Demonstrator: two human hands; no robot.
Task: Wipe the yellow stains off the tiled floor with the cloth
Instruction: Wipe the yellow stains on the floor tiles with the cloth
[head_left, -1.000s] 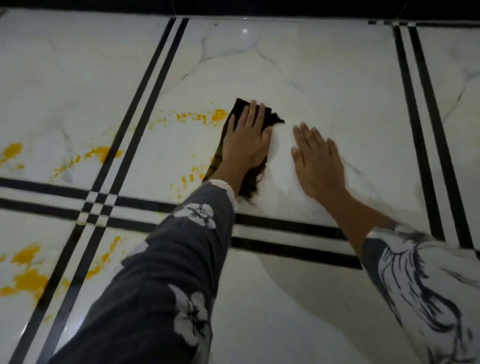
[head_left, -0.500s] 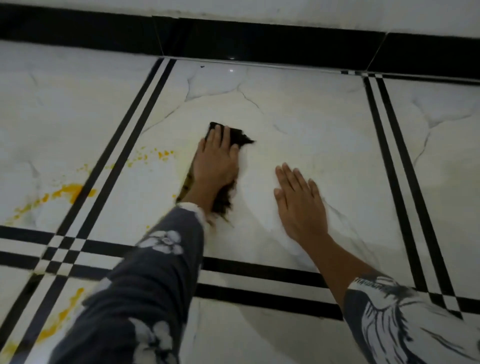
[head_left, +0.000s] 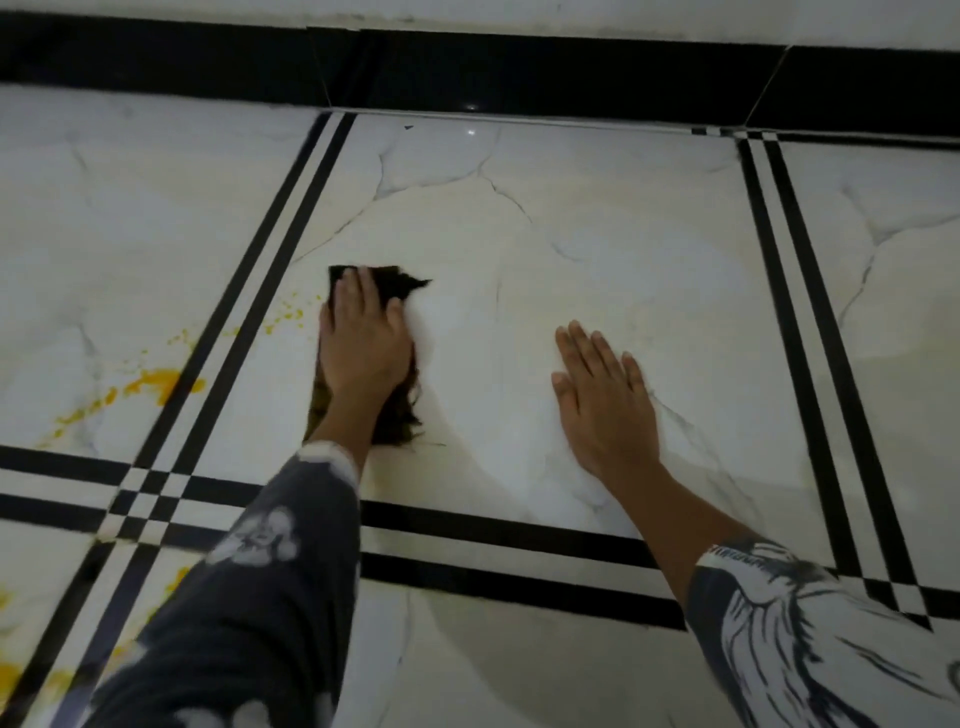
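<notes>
A dark brown cloth (head_left: 397, 283) lies flat on the white marble-look tiled floor (head_left: 597, 249), mostly covered by my left hand (head_left: 363, 343), which presses down on it with fingers together. Frayed cloth edges show above my fingertips and below my wrist. Small yellow stains (head_left: 285, 317) dot the tile just left of the cloth. A bigger yellow stain (head_left: 161, 382) sits on the tile to the left, beyond the double black stripe. More yellow shows at the lower left edge (head_left: 10, 670). My right hand (head_left: 602, 400) rests flat on the floor, holding nothing.
Double black stripes (head_left: 270, 291) cross the floor between tiles, one pair to the left, one pair in front of me and one pair at the right (head_left: 795, 312). A black skirting band (head_left: 519, 73) runs along the wall at the far side.
My left hand has pushed the cloth left over the yellow spots on the middle tile; the spots it crossed are no longer visible. The camera has tilted up towards the wall. My right hand stays planted.
</notes>
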